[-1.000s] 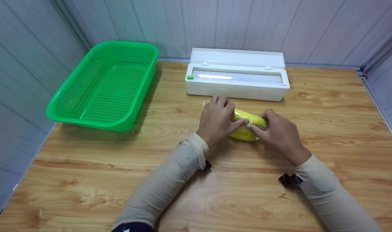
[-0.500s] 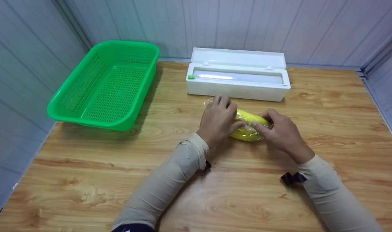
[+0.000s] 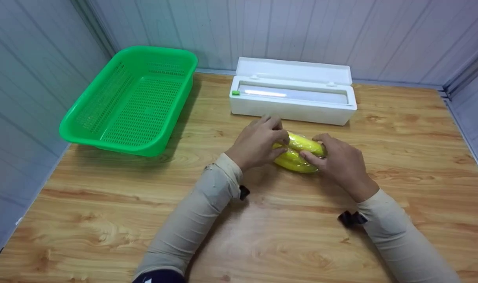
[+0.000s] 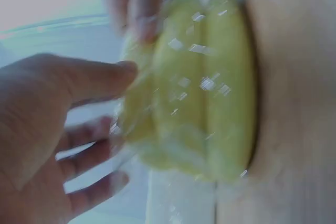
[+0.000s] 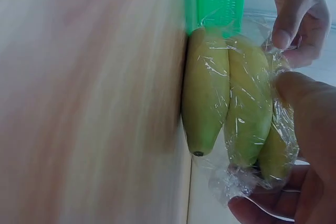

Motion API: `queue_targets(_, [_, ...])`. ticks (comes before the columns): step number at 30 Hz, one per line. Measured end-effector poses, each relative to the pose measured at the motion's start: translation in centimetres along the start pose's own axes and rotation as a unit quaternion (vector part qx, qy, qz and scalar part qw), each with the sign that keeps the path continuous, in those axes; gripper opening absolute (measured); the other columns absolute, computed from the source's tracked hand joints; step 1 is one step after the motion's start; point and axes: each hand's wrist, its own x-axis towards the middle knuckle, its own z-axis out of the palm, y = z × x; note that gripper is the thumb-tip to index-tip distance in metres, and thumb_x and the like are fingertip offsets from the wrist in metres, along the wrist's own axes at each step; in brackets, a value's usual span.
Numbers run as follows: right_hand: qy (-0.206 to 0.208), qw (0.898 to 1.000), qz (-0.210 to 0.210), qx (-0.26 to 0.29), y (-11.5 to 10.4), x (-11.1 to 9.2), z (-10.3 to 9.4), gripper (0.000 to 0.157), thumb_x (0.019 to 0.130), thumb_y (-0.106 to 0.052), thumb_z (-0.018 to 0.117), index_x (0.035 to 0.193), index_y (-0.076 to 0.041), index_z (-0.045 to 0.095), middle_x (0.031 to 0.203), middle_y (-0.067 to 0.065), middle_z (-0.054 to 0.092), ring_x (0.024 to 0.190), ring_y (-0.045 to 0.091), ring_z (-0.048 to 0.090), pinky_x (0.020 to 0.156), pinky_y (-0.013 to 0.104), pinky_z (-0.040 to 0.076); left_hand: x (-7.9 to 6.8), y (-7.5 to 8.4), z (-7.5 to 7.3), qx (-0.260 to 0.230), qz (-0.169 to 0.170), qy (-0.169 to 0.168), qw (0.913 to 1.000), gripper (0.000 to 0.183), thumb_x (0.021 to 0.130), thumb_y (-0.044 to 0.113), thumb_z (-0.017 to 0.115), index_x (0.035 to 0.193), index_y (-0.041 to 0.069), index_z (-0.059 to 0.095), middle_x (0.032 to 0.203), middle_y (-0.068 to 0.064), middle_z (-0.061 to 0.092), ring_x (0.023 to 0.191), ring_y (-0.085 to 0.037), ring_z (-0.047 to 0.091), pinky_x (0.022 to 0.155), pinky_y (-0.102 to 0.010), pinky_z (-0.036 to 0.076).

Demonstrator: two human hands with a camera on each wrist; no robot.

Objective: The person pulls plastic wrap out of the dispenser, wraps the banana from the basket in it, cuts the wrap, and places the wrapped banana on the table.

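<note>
A bunch of yellow bananas (image 3: 296, 162) wrapped in clear plastic wrap (image 5: 223, 182) lies on the wooden table between both hands. At the left end, my left hand (image 3: 254, 143) pinches a gathered bit of the wrap between thumb and fingertips, as the right wrist view shows. My right hand (image 3: 343, 165) grips the bunch from the right, thumb on top and fingers around the far side. Close up in the left wrist view, the bananas (image 4: 228, 87) lie side by side under shiny, wrinkled film. Loose crumpled film sticks out past their ends in the right wrist view.
Behind the hands stands a white wrap dispenser box (image 3: 292, 110) with its lid (image 3: 294, 70) raised. A green plastic basket (image 3: 170, 129) sits at the back left. Pale panel walls (image 3: 294, 27) border the table (image 3: 286, 236) at the back and sides.
My left hand has shifted left and its thumb has come away from the right thumb, showing more of the bananas. The right hand keeps its hold at the right end.
</note>
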Motion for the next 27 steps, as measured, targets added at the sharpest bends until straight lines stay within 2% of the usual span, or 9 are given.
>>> queue_targets(5, [-0.008,1.000,-0.007,-0.008,0.0,0.0,-0.2,0.047,0.088,-0.053,0.072,0.102,-0.008,0.069,0.083,0.006,0.069,0.063,0.022,0.058,0.050,0.040,0.042,-0.2,-1.3,-0.6,-0.025,0.048,-0.005,0.9985,0.010,0.093,0.019,0.074,0.101,0.019,0.079,0.100,0.003,0.059,0.092,-0.015,0.050,0.077,-0.028,0.043])
queue_targets(9, [-0.015,1.000,0.004,0.004,0.2,0.1,-0.2,0.048,0.088,-0.053,0.072,0.101,-0.007,0.069,0.083,0.006,0.068,0.065,0.023,0.059,0.051,0.040,0.042,-0.2,-2.1,-0.6,-0.029,0.091,0.004,0.9954,0.011,0.093,0.016,0.073,0.100,0.018,0.081,0.099,0.002,0.060,0.092,-0.016,0.051,0.078,-0.028,0.044])
queue_targets(11, [-0.018,1.000,0.014,0.013,0.3,0.1,-0.1,0.049,0.088,-0.054,0.072,0.101,-0.007,0.069,0.083,0.007,0.068,0.065,0.023,0.059,0.052,0.040,0.042,-0.2,-2.2,-0.5,-0.031,0.101,0.003,0.9944,0.011,0.092,0.016,0.073,0.100,0.018,0.081,0.100,0.001,0.059,0.093,-0.016,0.050,0.078,-0.029,0.044])
queue_targets(14, [-0.026,0.999,0.034,0.028,0.4,0.1,0.0,0.051,0.087,-0.056,0.072,0.101,-0.007,0.068,0.083,0.007,0.068,0.067,0.024,0.059,0.054,0.038,0.041,-0.2,-2.2,-0.3,-0.047,0.093,-0.001,0.9946,0.012,0.091,0.021,0.073,0.098,0.018,0.081,0.101,0.002,0.057,0.094,-0.016,0.048,0.077,-0.029,0.043])
queue_targets(19, [-0.035,0.997,0.051,0.040,0.3,0.0,0.0,0.053,0.088,-0.057,0.070,0.102,-0.006,0.067,0.084,0.007,0.068,0.067,0.024,0.058,0.054,0.038,0.041,-0.1,-1.8,0.4,-0.079,0.050,0.015,0.9955,0.019,0.094,0.030,0.070,0.095,0.013,0.080,0.100,0.003,0.056,0.091,-0.014,0.049,0.074,-0.027,0.043])
queue_targets(24, [-0.039,0.997,0.058,0.031,0.0,0.1,-0.1,0.050,0.089,-0.055,0.069,0.101,-0.007,0.066,0.081,0.007,0.066,0.066,0.025,0.057,0.054,0.040,0.042,0.1,-1.7,1.3,-0.074,0.019,0.028,0.9967,0.005,0.091,0.022,0.075,0.095,0.019,0.075,0.099,0.007,0.066,0.096,-0.013,0.056,0.081,-0.025,0.046])
queue_targets(27, [-0.052,0.997,0.054,0.021,-0.4,0.1,-0.3,0.052,0.092,-0.058,0.064,0.103,-0.007,0.066,0.083,0.007,0.066,0.068,0.025,0.058,0.055,0.042,0.043,0.2,-1.6,1.5,-0.064,0.001,0.024,0.9977,0.007,0.090,0.018,0.075,0.094,0.019,0.070,0.097,0.008,0.067,0.095,-0.012,0.057,0.080,-0.026,0.047])
